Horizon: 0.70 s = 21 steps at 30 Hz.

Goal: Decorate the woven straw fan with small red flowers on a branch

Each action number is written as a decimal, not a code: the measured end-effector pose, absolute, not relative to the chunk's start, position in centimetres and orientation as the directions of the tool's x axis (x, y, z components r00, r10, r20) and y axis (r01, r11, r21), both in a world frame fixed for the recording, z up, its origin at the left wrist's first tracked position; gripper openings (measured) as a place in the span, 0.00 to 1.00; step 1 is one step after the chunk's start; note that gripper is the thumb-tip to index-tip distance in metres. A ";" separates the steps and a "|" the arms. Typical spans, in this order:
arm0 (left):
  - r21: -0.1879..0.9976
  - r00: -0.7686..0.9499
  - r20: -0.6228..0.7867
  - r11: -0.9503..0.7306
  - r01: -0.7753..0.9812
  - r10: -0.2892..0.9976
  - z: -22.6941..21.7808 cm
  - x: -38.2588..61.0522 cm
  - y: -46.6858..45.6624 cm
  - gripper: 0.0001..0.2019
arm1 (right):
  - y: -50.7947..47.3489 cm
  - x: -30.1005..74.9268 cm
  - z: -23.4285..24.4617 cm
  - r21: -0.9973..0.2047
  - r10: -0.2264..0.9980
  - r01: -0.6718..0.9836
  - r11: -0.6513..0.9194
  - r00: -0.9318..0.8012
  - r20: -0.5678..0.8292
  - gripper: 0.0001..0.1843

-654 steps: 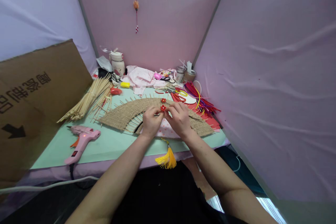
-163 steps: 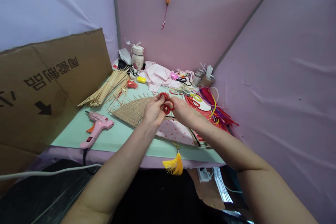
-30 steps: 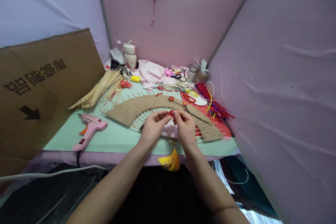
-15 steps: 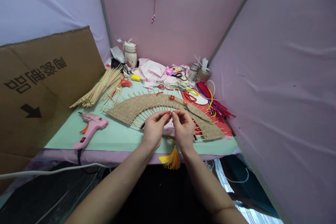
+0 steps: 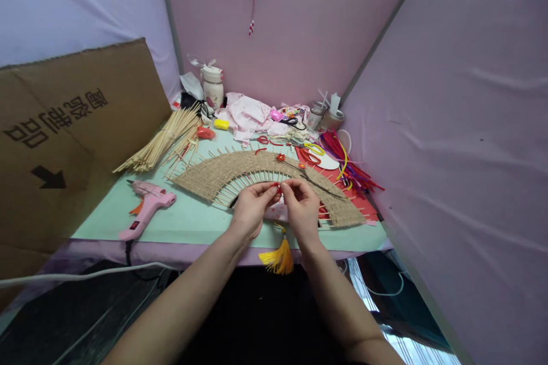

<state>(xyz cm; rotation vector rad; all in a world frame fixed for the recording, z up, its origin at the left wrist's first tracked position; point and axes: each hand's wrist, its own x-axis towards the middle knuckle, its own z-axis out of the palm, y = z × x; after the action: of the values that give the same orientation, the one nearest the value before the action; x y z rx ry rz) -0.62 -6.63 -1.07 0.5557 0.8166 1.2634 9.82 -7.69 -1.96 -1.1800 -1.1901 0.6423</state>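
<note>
Fingertips of my left hand [image 5: 252, 205] and my right hand [image 5: 302, 206] meet, both pinching a small red piece [image 5: 279, 187]. It looks bent or curled, but its kind is too small to make out. Beneath them lies a fan-shaped panel [image 5: 205, 179] of tan cord woven over thin sticks. A dark twig [image 5: 323, 187] rests across its right half, with a red flower [image 5: 280, 157] and an orange-red one [image 5: 302, 166] near its upper end. My hands hide part of the panel's inner edge and a pink patterned patch there. A yellow tassel [image 5: 280, 256] hangs over the table's front edge.
A pink glue gun [image 5: 148, 211] lies left, near a bundle of sticks [image 5: 160, 142] and a cardboard box [image 5: 85, 142]. Behind are red-handled scissors [image 5: 262, 140], yellow-handled scissors [image 5: 314, 149], pink cloth [image 5: 246, 114] and a bottle [image 5: 213, 86]. Pipe cleaners [image 5: 351, 165] lie right.
Both hands stay in nearly the same place. The red piece shows a little more between the fingertips. The view has shifted slightly.
</note>
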 end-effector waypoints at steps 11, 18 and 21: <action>0.797 0.025 -0.195 0.174 -0.578 0.980 -1.6 0.2 -6.4 0.10 | -7.1 10.3 -2.2 -0.978 0.945 0.023 0.208 0.255 0.207 0.09; 0.798 0.005 -0.165 0.137 -0.586 0.986 -1.7 0.1 -6.6 0.10 | -7.2 10.4 -2.2 -0.980 0.961 -0.043 0.196 0.205 0.183 0.09; 0.796 0.007 -0.182 0.151 -0.586 0.983 -1.7 0.1 -6.6 0.10 | -7.1 10.5 -2.3 -0.983 0.967 -0.064 0.172 0.202 0.156 0.10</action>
<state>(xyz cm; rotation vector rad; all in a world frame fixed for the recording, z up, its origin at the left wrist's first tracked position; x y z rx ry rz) 0.07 -6.56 -1.70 0.5968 0.8526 1.3486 10.54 -7.08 -2.30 -1.1170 -1.0804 0.9835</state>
